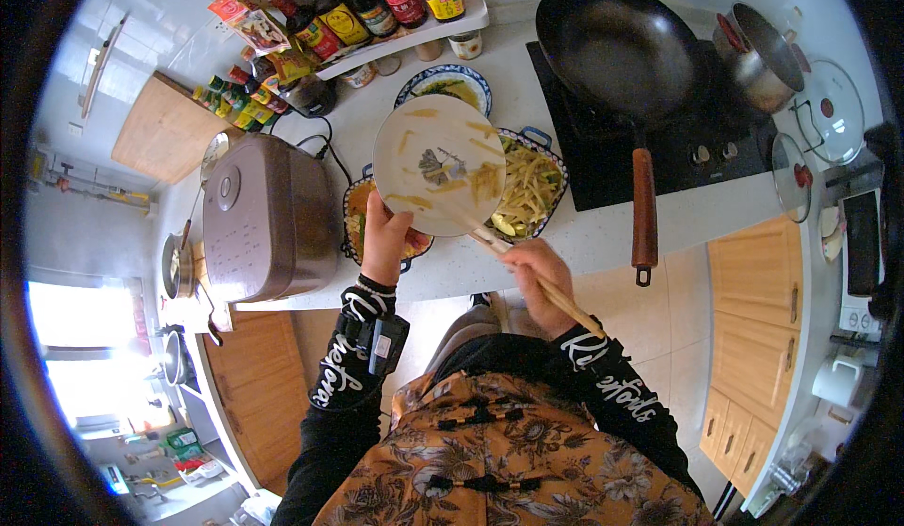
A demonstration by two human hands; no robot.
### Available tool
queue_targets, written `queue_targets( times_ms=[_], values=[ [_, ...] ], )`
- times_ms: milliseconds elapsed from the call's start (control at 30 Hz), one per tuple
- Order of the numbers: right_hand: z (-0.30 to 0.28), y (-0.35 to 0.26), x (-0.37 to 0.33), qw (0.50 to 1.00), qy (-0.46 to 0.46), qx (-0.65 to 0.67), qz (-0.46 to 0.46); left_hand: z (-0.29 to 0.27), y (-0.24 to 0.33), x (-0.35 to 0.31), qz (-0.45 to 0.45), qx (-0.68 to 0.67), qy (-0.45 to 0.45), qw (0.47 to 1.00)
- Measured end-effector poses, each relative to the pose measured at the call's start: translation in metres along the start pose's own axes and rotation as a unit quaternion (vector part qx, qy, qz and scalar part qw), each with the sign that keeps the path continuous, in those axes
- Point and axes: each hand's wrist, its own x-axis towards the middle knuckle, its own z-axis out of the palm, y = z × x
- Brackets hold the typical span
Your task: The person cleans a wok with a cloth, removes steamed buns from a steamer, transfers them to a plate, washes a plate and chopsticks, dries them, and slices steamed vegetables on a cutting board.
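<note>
My left hand (384,240) holds a round white plate (437,163) tilted on edge above the counter; a few pale food strips and a small painted picture show on its face. My right hand (539,275) grips wooden chopsticks (527,272) whose tips reach the plate's lower rim. Behind the plate sits a blue-rimmed dish (532,187) filled with shredded pale strips and green slices. Under my left hand another blue-rimmed dish (358,225) of food is partly hidden.
A black wok (617,46) with a wooden handle rests on a dark cooktop (659,140). A steel pot (763,55), glass lids (829,112), a small bowl (447,88), sauce bottles on a shelf (377,3), a brown rice cooker (264,220) and wooden cabinets (758,319) surround me.
</note>
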Motion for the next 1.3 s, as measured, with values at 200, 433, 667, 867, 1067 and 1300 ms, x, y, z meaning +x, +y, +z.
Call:
queue_targets(
  times_ms=[200,433,667,867,1067,1300],
  values=[
    [0.017,-0.002,0.012,0.999,-0.016,-0.001,-0.034,-0.001,0.002,-0.003,-0.016,0.01,-0.007,1.0],
    [0.016,0.002,0.013,0.997,0.042,-0.053,-0.048,-0.006,-0.004,-0.003,-0.036,-0.014,-0.035,0.999],
    [0.019,0.008,0.017,0.992,0.077,-0.086,-0.046,-0.006,-0.007,-0.003,-0.025,-0.024,-0.037,0.999],
    [0.005,0.003,0.025,0.987,0.103,-0.123,-0.001,-0.008,-0.004,-0.002,-0.028,-0.024,-0.039,0.999],
    [0.016,-0.012,0.049,0.986,0.151,-0.043,0.058,-0.004,-0.001,-0.004,-0.018,-0.02,-0.04,0.999],
    [0.025,0.008,0.08,0.976,0.191,0.015,0.102,0.0,0.005,-0.014,-0.028,-0.015,-0.049,0.998]
  ],
)
